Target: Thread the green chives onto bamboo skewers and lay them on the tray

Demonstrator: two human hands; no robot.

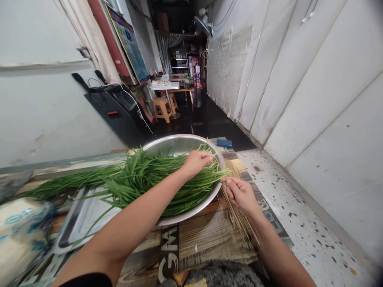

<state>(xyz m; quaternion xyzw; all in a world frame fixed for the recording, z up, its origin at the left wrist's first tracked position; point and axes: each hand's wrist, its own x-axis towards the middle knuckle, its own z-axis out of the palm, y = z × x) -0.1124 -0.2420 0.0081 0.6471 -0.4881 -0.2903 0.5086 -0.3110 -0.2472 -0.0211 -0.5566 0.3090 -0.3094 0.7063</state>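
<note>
Wood-print tabletop (pixel 206 235); left fingers (pixel 207 158) together over greens (pixel 143 171), right fingers (pixel 231 184) together at bowl edge (pixel 210 202).

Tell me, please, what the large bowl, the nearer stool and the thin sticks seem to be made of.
Large bowl: probably polished stainless steel, silvery with a shiny rim.
Nearer stool: likely smooth moulded plastic, evenly tan with rounded edges.
Thin sticks: plain, straw-coloured bamboo or wood; I cannot tell which.

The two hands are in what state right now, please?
Left hand: fingers closed over the green stalks; grip unclear.
Right hand: fingers closed beside the stalk ends; whether it grips any cannot be told.
</note>
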